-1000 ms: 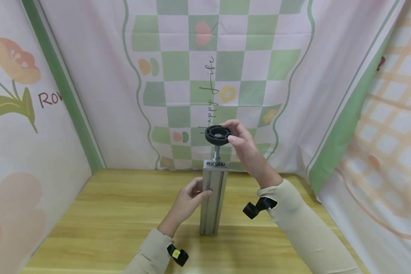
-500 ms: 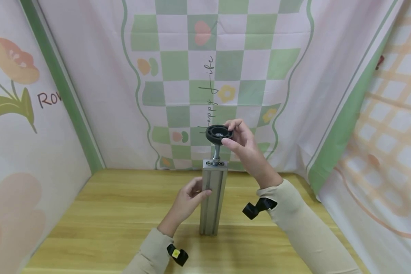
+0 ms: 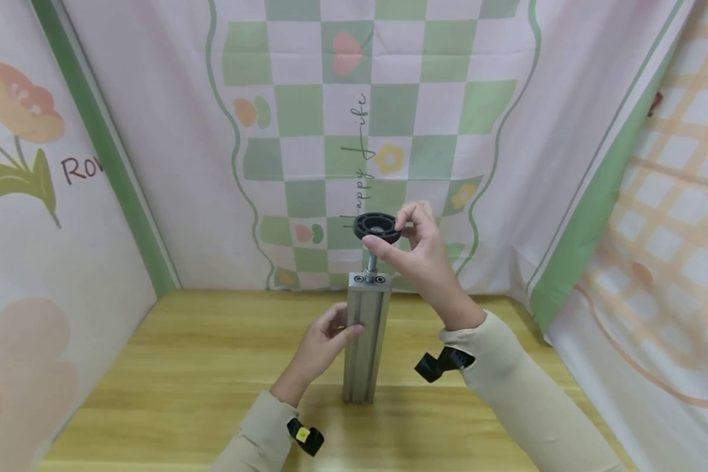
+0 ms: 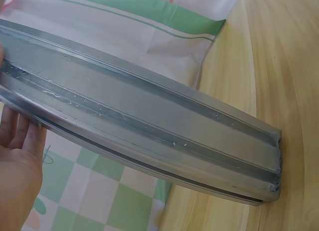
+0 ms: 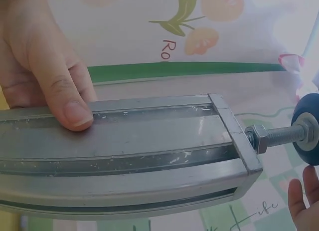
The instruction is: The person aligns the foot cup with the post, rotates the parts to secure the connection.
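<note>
An aluminium extrusion profile (image 3: 362,354) stands upright on the wooden table, with slots along its sides and a screwed metal plate (image 3: 370,280) on its top end. From that plate rises a threaded stud (image 5: 281,136) with a nut (image 5: 259,138), topped by a black round levelling foot (image 3: 362,231), hollow side up. My left hand (image 3: 318,344) grips the profile from the left at mid-height, thumb across the near face. Up at the foot, my right hand (image 3: 425,252) pinches its rim, thumb at the front and fingers at the right side. Only a few right fingertips (image 5: 310,183) show in the right wrist view.
The wooden table (image 3: 212,347) extends on both sides of the profile. Patterned fabric curtains hang at the back (image 3: 301,118), left and right, close behind the table's far edge. A black camera mount (image 3: 445,364) sits on the right sleeve.
My right thumb has slid leftward along the foot's front rim while the fingers have shifted at its right side. The left hand and the profile stay in place.
</note>
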`<state>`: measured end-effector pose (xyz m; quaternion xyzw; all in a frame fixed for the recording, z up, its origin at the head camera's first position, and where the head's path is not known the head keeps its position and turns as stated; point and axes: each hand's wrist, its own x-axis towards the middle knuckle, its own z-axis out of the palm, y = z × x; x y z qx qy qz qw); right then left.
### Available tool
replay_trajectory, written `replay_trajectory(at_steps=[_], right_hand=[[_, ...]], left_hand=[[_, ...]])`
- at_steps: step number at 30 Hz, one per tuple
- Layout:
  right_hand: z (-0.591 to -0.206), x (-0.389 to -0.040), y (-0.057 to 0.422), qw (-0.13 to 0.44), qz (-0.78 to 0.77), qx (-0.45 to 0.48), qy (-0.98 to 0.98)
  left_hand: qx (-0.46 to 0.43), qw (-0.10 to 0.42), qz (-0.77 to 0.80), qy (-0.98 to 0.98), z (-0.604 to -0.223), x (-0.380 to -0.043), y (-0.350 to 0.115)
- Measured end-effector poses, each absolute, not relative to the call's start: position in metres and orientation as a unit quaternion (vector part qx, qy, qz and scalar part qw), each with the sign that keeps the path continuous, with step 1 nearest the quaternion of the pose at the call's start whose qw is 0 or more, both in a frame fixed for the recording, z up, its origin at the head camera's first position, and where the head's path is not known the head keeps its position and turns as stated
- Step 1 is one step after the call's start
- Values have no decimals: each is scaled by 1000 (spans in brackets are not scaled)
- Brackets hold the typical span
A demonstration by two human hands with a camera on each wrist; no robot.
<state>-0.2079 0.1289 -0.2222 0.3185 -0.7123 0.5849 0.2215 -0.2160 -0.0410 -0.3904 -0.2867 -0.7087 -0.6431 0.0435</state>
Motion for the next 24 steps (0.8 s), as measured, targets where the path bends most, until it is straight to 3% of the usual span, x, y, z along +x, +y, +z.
replay_trajectory(at_steps=[6, 17, 24], right_hand=[[-225, -212, 130, 249, 567, 337, -709], [-241, -243, 148, 65, 649, 428, -625], [-241, -245, 148, 26, 644, 456, -614]], left_hand=[[-283, 44, -645, -708, -390, -216, -40], [-280, 40, -641, -714, -392, -216, -40], [-283, 47, -640, -713, -391, -217, -41]])
